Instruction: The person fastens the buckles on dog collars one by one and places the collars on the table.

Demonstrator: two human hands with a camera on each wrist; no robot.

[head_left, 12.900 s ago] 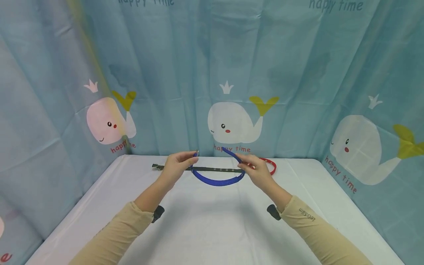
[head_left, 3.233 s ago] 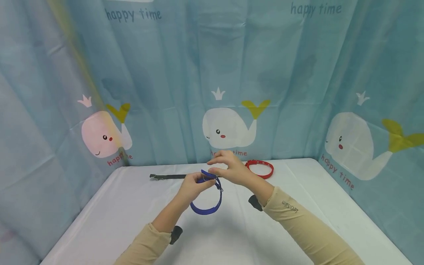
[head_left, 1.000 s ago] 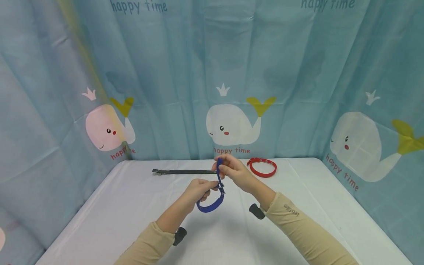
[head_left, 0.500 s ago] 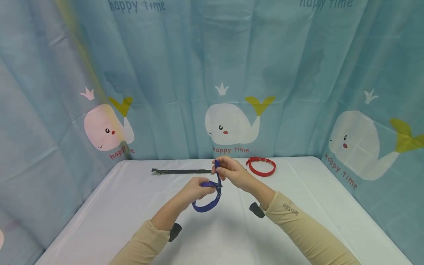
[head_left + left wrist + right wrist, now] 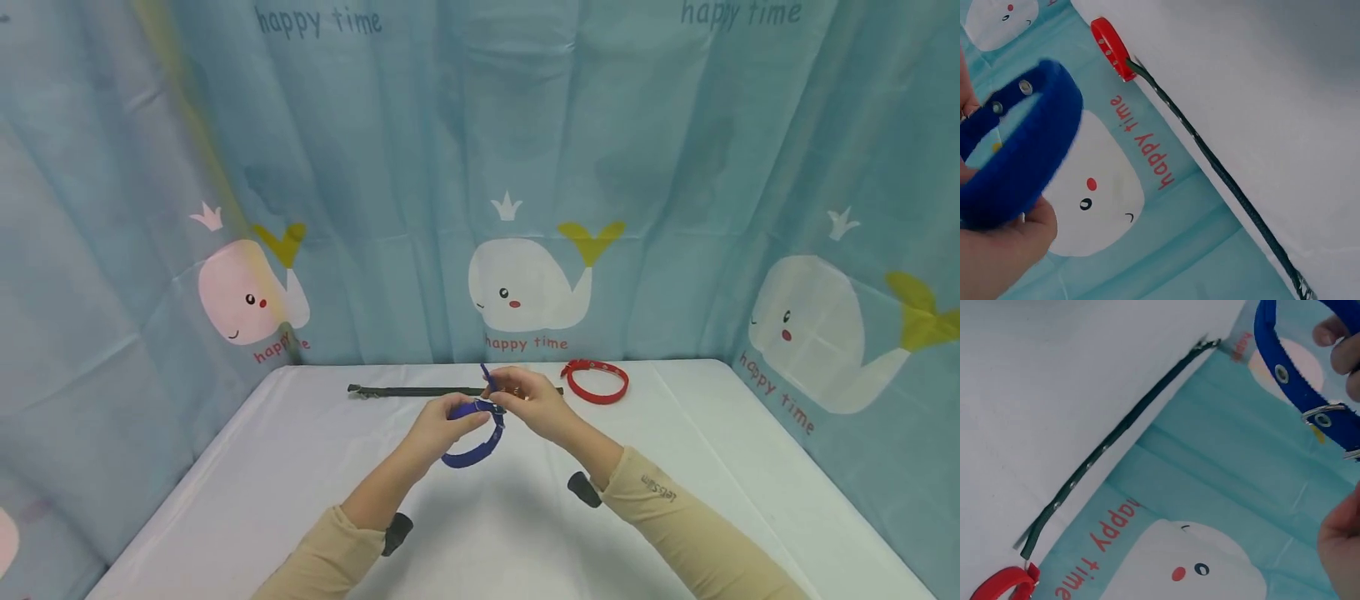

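Observation:
A blue pet collar (image 5: 471, 458) with metal eyelets is held in a loop above the table. My left hand (image 5: 437, 429) grips the band close to its buckle (image 5: 491, 407). My right hand (image 5: 534, 405) pinches the strap's free end, whose tip sticks up past the fingers. In the left wrist view the collar (image 5: 1035, 150) curves over the left hand's fingers. The right wrist view shows eyelets, a metal ring (image 5: 1322, 412) around the band (image 5: 1291, 378) and part of the buckle at the edge. Fingers partly hide where the strap meets the buckle.
A dark green collar (image 5: 420, 391) lies straight along the back of the white table (image 5: 300, 475), behind my hands. To its right a red collar (image 5: 600, 398) lies fastened in a loop. A blue whale-print curtain (image 5: 420, 283) hangs behind and at both sides.
The blue collar, earlier an open strap stretched between both hands, now forms a loop with its end at the buckle. Lately the right hand has lowered slightly and the strap end tilts left.

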